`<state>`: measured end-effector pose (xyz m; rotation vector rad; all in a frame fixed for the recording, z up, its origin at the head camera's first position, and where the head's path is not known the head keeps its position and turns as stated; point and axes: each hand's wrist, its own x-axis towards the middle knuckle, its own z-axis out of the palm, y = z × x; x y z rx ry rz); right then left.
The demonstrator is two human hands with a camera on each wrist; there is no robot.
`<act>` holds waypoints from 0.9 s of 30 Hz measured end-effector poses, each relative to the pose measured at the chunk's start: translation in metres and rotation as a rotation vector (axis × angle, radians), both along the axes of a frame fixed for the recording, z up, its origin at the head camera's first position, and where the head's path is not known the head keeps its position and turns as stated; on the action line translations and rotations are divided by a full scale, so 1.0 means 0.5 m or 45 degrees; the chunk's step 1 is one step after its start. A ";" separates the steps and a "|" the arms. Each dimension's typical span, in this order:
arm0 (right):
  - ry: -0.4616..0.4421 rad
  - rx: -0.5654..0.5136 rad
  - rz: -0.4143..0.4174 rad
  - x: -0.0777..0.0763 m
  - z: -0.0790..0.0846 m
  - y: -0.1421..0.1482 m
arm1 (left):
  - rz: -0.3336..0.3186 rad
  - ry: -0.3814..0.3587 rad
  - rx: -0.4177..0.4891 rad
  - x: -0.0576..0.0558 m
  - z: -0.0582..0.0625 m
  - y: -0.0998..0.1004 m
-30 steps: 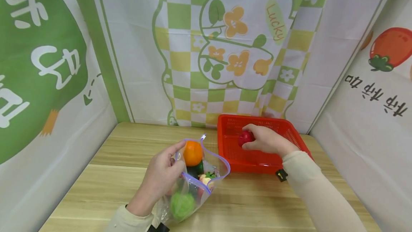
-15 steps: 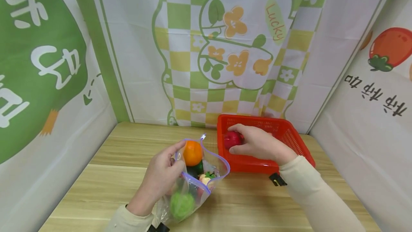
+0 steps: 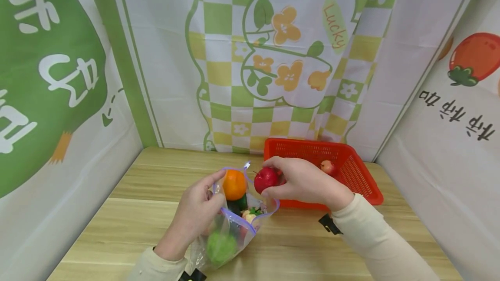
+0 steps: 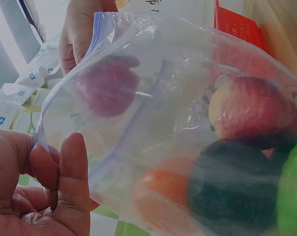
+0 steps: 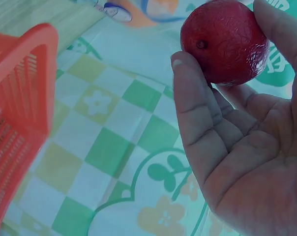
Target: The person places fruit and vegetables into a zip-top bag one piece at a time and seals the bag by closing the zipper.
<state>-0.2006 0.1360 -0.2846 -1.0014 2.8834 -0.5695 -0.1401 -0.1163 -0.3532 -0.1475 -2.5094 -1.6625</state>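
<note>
While the left forearm comes in from the bottom edge, its left hand point(image 3: 199, 207) grips the near-left rim of the clear bag point(image 3: 239, 219), index finger stretched along the plastic and thumb bent against it. Entering from the lower right, the right forearm crosses the near side of the red basket point(image 3: 353, 179), and the right hand point(image 3: 302, 181) points left, its thumb toward the wearer and its fingers on the far side.

From the left wrist, the bag's side shows what the head view mostly hides: a red-and-yellow fruit point(image 4: 256, 113) resting against a dark green thing point(image 4: 232, 189). Only the head view shows the pale fruit point(image 3: 327, 167) in the basket, and the orange point(image 3: 234, 184) bare at the bag's mouth, with a light green ball point(image 3: 221, 247) lower down. The right wrist view alone shows a small dark spot on the apple point(image 5: 224, 42).

That apple sits between the right thumb and fingertips, clasped and well clear of the palm. It is at the right side of the bag's mouth; whether it is past the rim I cannot tell.
</note>
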 end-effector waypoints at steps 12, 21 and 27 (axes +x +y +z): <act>0.070 -0.029 0.115 0.017 -0.020 -0.037 | 0.010 0.015 -0.017 -0.003 -0.002 -0.001; 0.228 0.047 0.135 0.022 -0.043 -0.055 | 0.012 -0.005 -0.013 -0.003 -0.002 -0.001; 0.356 0.101 0.130 0.025 -0.055 -0.064 | 0.009 -0.013 -0.013 -0.003 -0.003 -0.001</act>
